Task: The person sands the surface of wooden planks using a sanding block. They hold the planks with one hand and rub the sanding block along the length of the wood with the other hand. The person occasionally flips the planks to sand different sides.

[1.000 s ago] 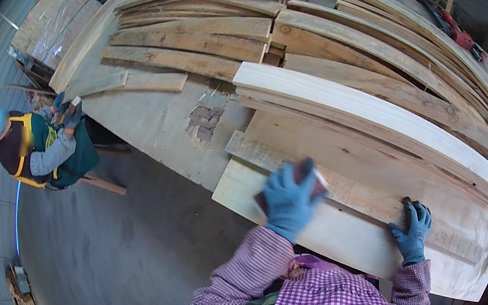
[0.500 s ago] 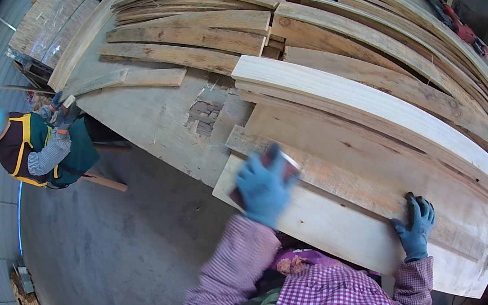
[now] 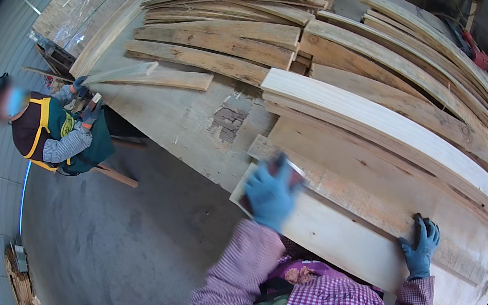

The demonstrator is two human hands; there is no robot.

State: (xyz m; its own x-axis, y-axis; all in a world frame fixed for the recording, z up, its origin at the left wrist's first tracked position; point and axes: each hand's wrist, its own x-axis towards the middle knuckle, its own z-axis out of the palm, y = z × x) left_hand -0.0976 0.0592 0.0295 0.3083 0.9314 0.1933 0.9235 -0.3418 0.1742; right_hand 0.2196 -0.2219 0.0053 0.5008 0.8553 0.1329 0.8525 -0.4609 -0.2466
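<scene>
My left hand (image 3: 270,195), in a blue glove, is wrapped round a dark reddish block (image 3: 290,172) with a pale edge. Motion smears both, and the block's exact kind cannot be made out. Hand and block are over the left part of a rough, weathered plank (image 3: 349,196). Farther right along that plank, my right hand (image 3: 422,248), gloved in blue with dark fingertips, grips it across its width, thumb toward me and fingers at the far side. A smoother pale board (image 3: 330,235) lies along the plank's near side.
A stack of boards with a whitish top (image 3: 377,129) lies just beyond the plank. Several weathered planks (image 3: 224,38) cover the table's far side. At the left stands a co-worker (image 3: 61,132) with gloved hands at the table's edge. A red tool (image 3: 480,55) is at the far right.
The whole view has shifted, so the table and co-worker sit farther right and lower. My left hand keeps the block over the plank; my right hand stays on the plank.
</scene>
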